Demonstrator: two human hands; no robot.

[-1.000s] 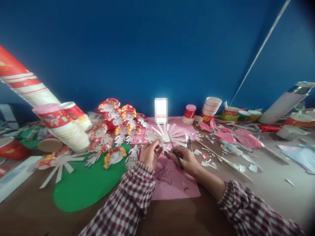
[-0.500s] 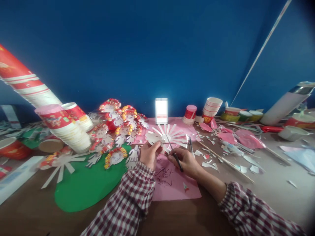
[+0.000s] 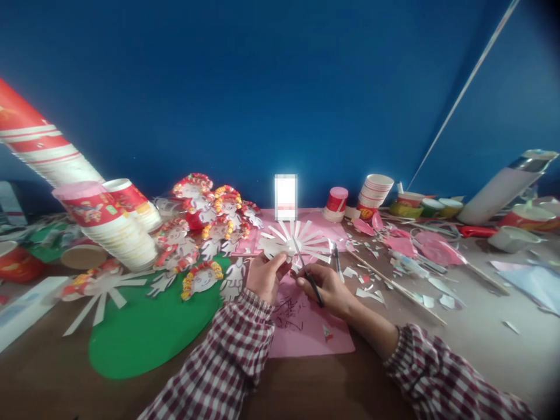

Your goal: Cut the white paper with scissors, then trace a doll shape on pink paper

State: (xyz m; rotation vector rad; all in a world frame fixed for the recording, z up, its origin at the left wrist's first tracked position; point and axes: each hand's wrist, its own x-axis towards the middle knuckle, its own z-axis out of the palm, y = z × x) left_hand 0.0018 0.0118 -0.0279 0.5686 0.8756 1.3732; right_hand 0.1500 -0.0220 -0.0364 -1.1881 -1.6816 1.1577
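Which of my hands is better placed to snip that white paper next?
Probably your right hand: it holds the black-handled scissors, which point toward the strip-cut white paper. Your left hand pinches that paper's near edge, so it seems better suited to steadying it.

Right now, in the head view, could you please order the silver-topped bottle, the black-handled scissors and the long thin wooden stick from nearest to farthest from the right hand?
Measured from the right hand:
1. Black-handled scissors, held in that hand.
2. Long thin wooden stick, lying to its right.
3. Silver-topped bottle, far right, toward the back.
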